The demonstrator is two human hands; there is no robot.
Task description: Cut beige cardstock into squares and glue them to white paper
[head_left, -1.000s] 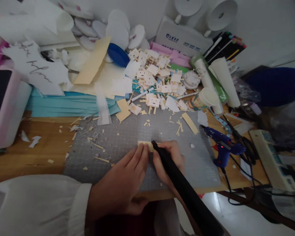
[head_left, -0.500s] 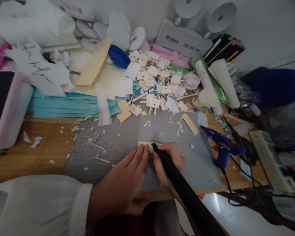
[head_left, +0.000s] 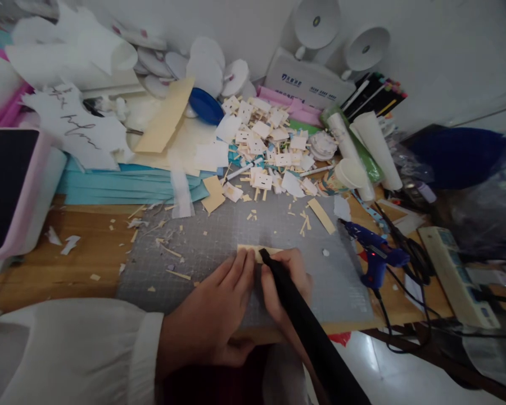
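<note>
A narrow pale yellow strip (head_left: 247,247) lies across the grey cutting mat (head_left: 219,230). The fingertips of my left hand (head_left: 223,292) press on its left part, with the fingers close together and stretched out flat. At the strip's right part is my right hand (head_left: 293,275), its thumb and fingers curled around a long black tool (head_left: 295,304). The tool's narrow tip rests at the strip, just right of my left fingertips. Its body runs down toward the lower right and covers part of my right hand. What kind of tool it is, I cannot make out.
Behind the mat is a heap of small white card figures (head_left: 261,140). To the right lie a blue glue gun (head_left: 375,253) with a red light and a power strip (head_left: 459,275). Blue sheets (head_left: 122,185) and a pink-framed device (head_left: 12,191) are at left. Yellow scraps (head_left: 177,275) litter the mat.
The whole view has shifted slightly, with the things on the right sitting a little further left. Both hands keep nearly the same place on the strip, and the tool's tip has barely moved.
</note>
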